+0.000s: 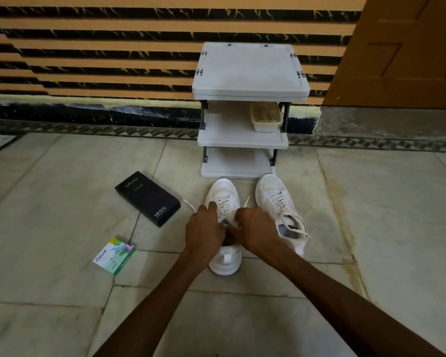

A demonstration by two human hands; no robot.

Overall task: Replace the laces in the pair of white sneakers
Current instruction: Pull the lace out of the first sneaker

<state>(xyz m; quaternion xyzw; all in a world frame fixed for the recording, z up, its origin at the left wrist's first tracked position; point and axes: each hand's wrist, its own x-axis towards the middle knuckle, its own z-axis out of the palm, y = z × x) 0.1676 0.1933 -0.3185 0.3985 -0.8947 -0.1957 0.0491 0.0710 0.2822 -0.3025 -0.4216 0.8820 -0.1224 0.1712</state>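
Looked down on a pair of white sneakers standing side by side on pale floor tiles, toes toward a white shelf rack set against a striped wall. Found both hands on the left sneaker, at the upper part of its lacing, near the tongue. Saw the left hand with fingers curled down onto the lace, and the right hand curled the same way at the other side, knuckles up. Found the two hands nearly touching over the shoe's opening. Noted one loose end of that lace running out past the left hand, another rising beside the right hand. Took each hand to be gripping the lace, though could not make out the fingertips themselves. Saw the right sneaker just beside, untouched, laced, with loose ends draped over its collar. Spotted a black box lying flat left of the shoes and a small green-and-white carton nearer, both on the tiles. Noticed a cream tub on the rack's middle shelf and a brown door at far right.
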